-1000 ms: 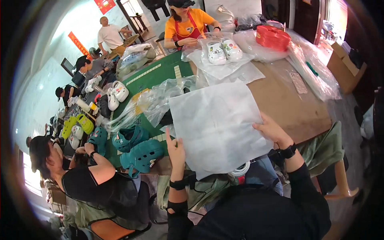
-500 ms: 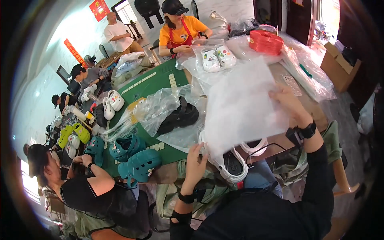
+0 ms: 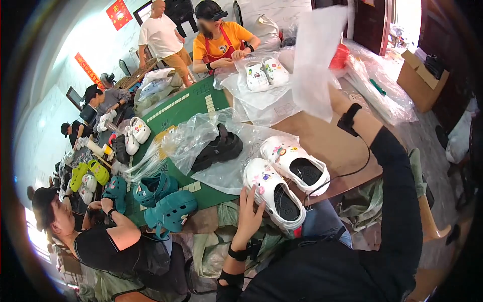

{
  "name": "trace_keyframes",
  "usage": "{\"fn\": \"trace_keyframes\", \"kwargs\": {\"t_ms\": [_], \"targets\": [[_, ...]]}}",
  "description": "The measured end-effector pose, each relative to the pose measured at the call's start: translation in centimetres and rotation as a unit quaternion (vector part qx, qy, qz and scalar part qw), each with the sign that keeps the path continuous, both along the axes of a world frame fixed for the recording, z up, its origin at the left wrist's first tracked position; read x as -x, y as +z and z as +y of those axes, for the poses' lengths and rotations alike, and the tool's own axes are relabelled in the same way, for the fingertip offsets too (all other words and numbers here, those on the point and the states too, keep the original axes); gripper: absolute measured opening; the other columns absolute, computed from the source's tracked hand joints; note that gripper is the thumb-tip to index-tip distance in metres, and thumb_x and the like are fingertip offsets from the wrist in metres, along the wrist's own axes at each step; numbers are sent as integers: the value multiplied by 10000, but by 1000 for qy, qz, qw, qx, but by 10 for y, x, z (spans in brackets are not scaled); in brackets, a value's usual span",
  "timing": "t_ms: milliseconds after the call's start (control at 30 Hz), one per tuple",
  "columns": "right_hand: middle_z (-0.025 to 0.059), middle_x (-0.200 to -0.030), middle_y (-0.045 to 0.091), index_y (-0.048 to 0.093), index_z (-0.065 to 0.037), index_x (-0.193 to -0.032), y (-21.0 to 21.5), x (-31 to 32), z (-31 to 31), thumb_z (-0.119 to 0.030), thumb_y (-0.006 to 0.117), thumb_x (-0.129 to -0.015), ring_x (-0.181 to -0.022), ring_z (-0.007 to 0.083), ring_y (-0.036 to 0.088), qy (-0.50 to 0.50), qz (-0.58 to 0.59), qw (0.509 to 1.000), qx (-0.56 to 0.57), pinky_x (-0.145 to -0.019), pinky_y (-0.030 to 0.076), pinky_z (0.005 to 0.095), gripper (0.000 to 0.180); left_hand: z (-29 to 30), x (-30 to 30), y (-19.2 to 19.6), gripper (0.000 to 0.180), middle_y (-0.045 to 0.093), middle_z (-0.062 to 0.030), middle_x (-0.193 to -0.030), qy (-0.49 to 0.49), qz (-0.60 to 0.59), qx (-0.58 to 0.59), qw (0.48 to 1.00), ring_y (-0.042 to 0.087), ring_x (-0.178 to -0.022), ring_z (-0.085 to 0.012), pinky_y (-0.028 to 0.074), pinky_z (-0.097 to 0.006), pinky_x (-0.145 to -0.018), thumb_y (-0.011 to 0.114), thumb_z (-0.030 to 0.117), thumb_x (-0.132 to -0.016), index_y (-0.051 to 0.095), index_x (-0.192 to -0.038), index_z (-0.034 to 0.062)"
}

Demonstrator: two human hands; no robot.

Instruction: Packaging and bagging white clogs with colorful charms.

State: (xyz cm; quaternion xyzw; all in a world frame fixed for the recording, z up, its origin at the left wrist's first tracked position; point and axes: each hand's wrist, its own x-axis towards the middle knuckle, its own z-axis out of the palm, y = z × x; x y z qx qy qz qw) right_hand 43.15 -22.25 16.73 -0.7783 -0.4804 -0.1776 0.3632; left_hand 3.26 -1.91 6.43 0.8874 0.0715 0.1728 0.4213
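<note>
Two white clogs (image 3: 274,194) with colourful charms lie side by side at the table's near edge, heels toward me. My left hand (image 3: 248,214) rests against the left clog's outer side, its fingers stretched and apart. A translucent white sheet (image 3: 318,60), perhaps a thin bag, hangs upright from my right hand (image 3: 338,100), raised at the far right of the table. Its fingers are partly hidden behind the sheet. Left of the clogs, a black shoe (image 3: 219,151) lies on and partly under clear plastic bags (image 3: 193,136).
Teal clogs (image 3: 171,209) stand left on the green mat (image 3: 173,113). Across the table, a person in orange (image 3: 221,45) handles bagged white clogs (image 3: 266,74). Another person (image 3: 105,231) works at my left. Red twine (image 3: 339,56) and a cardboard box (image 3: 421,80) are at right.
My right hand has lifted the white sheet up and away from me, uncovering both white clogs. My left hand stays beside the left clog. A person in the background has stepped nearer the table.
</note>
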Motion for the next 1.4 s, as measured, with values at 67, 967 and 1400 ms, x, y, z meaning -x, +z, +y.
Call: {"fn": "trace_keyframes", "kwargs": {"t_ms": [67,967,1400], "targets": [[56,-1241,508,563,-94,-1162,-42,-15,5,-198,510,-861,-1177,186,417,52,165,985,6,-1000,339,303,323,2,2,1,543,224,-297,-1388,0,0,5,1000,274,-1269,-441,269,-433,-1031,559,139,-862,349,-1359,71],[118,-1080,590,614,-124,-950,-131,4,-94,-57,503,-690,-1102,298,498,-106,81,930,342,-896,398,402,290,141,-71,58,861,159,-268,-1428,409,9,-260,875,227,-1270,-497,247,-548,-1012,646,413,-771,154,-1442,195],[175,-1034,589,556,-34,-1019,-75,64,-27,-42,495,-746,-994,328,547,-44,140,980,136,-871,420,387,280,201,-70,33,524,545,-132,-1108,428,97,-157,885,513,-987,-327,395,-471,-821,621,203,-800,431,-1276,92]]}}
